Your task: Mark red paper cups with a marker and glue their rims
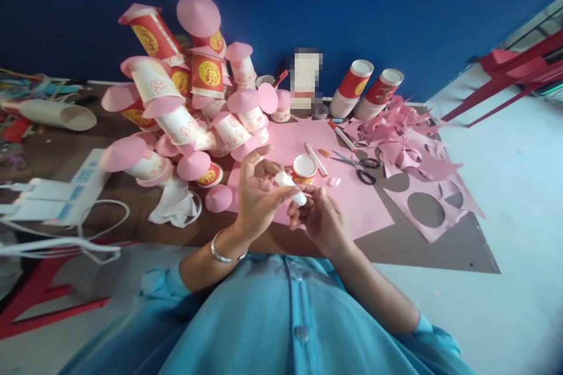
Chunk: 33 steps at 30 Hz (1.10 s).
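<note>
Near the middle of the head view, my left hand [259,196] pinches a small white tube [290,187] between thumb and fingers. My right hand [323,217] is at the tube's lower right end, its fingers bent and pressed together; what they hold, if anything, is too small to make out. Just behind both hands a paper cup [305,167] with a white top stands on pink paper [365,211]. A white pen [315,159] and scissors [363,165] lie to its right.
Cups with pink cone tops [176,123] are piled at the left. Pink scraps [409,135] and two cup stacks [352,89] stand at the right back. A white power strip [83,187] with cables, a crumpled white cloth [173,205] and a blue wall [373,6] also show.
</note>
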Available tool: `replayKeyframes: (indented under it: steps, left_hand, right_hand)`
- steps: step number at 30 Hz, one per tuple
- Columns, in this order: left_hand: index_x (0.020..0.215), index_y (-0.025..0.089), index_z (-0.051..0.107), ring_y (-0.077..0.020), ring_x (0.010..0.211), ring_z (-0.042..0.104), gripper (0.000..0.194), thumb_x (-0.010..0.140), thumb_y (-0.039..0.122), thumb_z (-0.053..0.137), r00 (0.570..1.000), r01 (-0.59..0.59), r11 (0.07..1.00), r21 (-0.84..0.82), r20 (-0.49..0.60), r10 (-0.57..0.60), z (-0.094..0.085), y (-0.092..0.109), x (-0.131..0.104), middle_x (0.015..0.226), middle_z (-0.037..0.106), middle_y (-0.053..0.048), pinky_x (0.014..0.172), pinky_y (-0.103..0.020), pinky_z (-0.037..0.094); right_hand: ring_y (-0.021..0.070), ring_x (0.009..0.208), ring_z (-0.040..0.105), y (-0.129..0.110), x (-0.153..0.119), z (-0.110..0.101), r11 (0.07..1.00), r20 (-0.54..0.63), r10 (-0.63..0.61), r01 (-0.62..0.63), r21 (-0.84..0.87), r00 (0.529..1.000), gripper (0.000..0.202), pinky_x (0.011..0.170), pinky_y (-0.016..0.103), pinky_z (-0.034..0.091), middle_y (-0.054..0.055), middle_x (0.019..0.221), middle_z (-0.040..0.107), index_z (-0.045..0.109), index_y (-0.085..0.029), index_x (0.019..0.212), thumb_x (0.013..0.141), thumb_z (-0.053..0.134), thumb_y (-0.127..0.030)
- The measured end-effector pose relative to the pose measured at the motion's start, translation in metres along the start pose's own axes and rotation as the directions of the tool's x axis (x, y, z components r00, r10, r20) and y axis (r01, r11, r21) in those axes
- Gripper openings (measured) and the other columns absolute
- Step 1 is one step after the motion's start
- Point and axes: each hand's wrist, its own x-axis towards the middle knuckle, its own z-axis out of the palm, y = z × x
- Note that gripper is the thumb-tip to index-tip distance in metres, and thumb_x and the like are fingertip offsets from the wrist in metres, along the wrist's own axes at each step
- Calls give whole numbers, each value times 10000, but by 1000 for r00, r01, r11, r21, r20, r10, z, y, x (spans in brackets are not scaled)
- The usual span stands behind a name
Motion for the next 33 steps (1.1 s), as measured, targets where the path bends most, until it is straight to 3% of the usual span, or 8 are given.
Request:
replayKeyframes:
  steps: [3, 10, 16, 22, 26, 29, 31, 33]
  left_hand:
    - [1300, 303, 658, -131, 871, 699, 661, 769, 409, 1038, 1000, 16, 1000, 6, 9, -16, 2, -1, -3, 842, 633, 72, 917, -304, 650]
    - [1373, 343, 651, -126, 899, 688, 680, 805, 417, 1018, 999, -38, 999, 25, 13, 38, -1, -6, -6, 880, 644, 65, 887, -286, 640]
    - [1356, 369, 684, -150, 901, 695, 676, 780, 394, 1036, 1000, 16, 1000, 20, -13, -16, 1, -3, -8, 884, 638, 49, 923, -340, 654]
    - [1366, 395, 687, -160, 883, 692, 664, 793, 417, 1021, 999, 29, 997, 73, -34, -27, 1, -4, -10, 863, 619, 50, 906, -365, 657]
    - [1355, 395, 700, -153, 889, 710, 663, 783, 364, 1033, 1000, 21, 999, 44, 19, -22, -5, -1, -8, 879, 662, 48, 902, -337, 665]
    - [1383, 356, 661, -148, 864, 760, 668, 815, 347, 1013, 999, 14, 999, 47, 48, -17, -14, 0, -6, 966, 730, 34, 866, -324, 688]
    - [1418, 336, 632, -128, 783, 767, 692, 831, 312, 998, 995, 7, 999, 39, 100, -11, -18, -1, -6, 997, 747, 33, 739, -261, 676]
    - [1445, 329, 611, -111, 747, 765, 689, 859, 260, 967, 988, 7, 999, 35, 154, -12, -20, -3, -7, 994, 757, 36, 671, -215, 650]
  right_hand:
    - [133, 567, 673, -1, 1, 2, 999, 37, 25, -26, 24, 999, 441, 569, 254, 586, -8, 750, 752, 738, -223, 995, 921, 871, -636]
    - [129, 781, 704, 2, 1, 5, 981, -164, -189, 180, -73, 968, 447, 747, 245, 618, -34, 891, 760, 752, -267, 997, 723, 1070, -418]
    - [147, 642, 683, -1, 0, 3, 1000, 32, 0, 0, 11, 1000, 447, 650, 292, 621, 1, 805, 757, 775, -228, 1044, 913, 878, -642]
    - [137, 714, 737, 2, 0, 2, 996, -35, -85, 85, -3, 996, 354, 753, 280, 649, -8, 828, 803, 799, -243, 930, 801, 1015, -492]
    - [149, 741, 750, -1, -3, -9, 977, 7, -98, 97, -189, 995, 340, 751, 294, 653, 3, 853, 812, 819, -244, 1000, 864, 961, -522]
    - [179, 815, 757, -17, -3, -31, 799, 88, -213, 225, -558, 973, 235, 744, 313, 643, 35, 935, 818, 834, -248, 1044, 980, 851, -474]
    - [197, 866, 754, -32, 0, -51, 493, 177, -328, 328, -806, 928, 138, 761, 331, 634, 60, 1040, 820, 838, -264, 1087, 1047, 758, -368]
    - [227, 938, 746, -48, 4, -70, 110, 268, -374, 329, -938, 888, 224, 828, 374, 631, 101, 1154, 810, 818, -255, 1213, 1081, 638, -229]
